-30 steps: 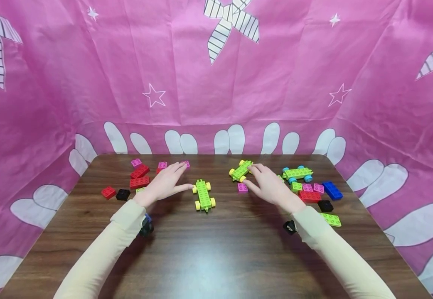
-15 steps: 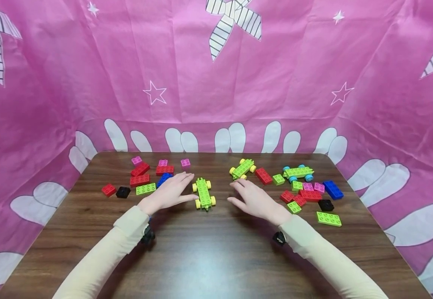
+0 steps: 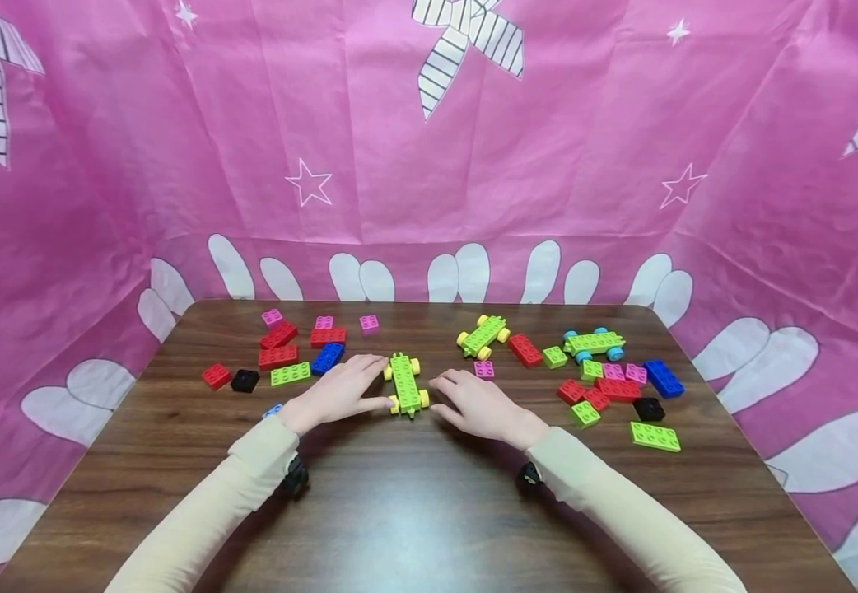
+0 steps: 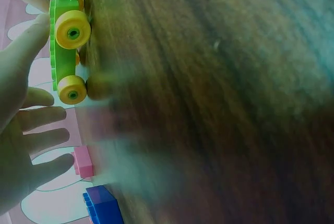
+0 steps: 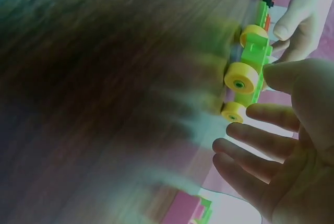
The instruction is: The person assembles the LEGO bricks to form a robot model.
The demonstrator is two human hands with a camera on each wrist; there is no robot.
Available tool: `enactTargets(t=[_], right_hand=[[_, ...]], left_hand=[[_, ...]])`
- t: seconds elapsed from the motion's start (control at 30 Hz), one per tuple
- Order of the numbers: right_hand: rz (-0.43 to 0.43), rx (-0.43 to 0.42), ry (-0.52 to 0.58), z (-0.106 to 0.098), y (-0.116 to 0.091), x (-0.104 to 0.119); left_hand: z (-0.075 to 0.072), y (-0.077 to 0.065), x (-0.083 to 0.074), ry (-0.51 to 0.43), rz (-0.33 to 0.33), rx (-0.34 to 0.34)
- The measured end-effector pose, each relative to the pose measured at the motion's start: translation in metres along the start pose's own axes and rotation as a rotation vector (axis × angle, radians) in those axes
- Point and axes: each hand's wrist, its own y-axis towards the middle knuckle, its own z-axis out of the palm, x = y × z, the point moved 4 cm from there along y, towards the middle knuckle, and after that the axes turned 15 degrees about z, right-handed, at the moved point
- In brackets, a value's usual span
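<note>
A lime green toy car base with yellow wheels stands on the table between my two hands. My left hand is at its left side, the fingers extended and the thumb near the closer left wheel. On the other side is my right hand, its fingertips close to the right wheels. Both wrist views show the fingers spread and loosely straight beside the car base. Whether any fingertip touches it, I cannot tell. Neither hand holds anything.
A second yellow-wheeled car base stands farther back, with a pink brick in front. At right, a blue-wheeled car base stands behind several bricks. More bricks, including a blue brick and a black brick, lie at left.
My right hand has come left and nearer, from beside the back yellow-wheeled car base to the middle one. My left hand has drawn back slightly toward me. The car bases stay in place.
</note>
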Motion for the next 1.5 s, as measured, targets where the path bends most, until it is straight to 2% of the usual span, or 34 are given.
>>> enactTargets(t=[0.2, 0.4, 0.87, 1.5], right_hand=[[0.011, 0.027, 0.001, 0.008, 0.004, 0.003], [-0.013, -0.005, -0.017, 0.015, 0.006, 0.003], [-0.037, -0.031, -0.029, 0.006, 0.002, 0.003], [-0.045, -0.07, -0.045, 0.008, -0.009, -0.005]], left_hand=[[0.004, 0.0, 0.0, -0.008, -0.014, 0.016], [0.008, 0.002, 0.0, -0.027, -0.01, 0.025], [0.008, 0.01, -0.006, -0.033, -0.004, 0.038], [0.013, 0.018, -0.018, -0.066, 0.036, 0.047]])
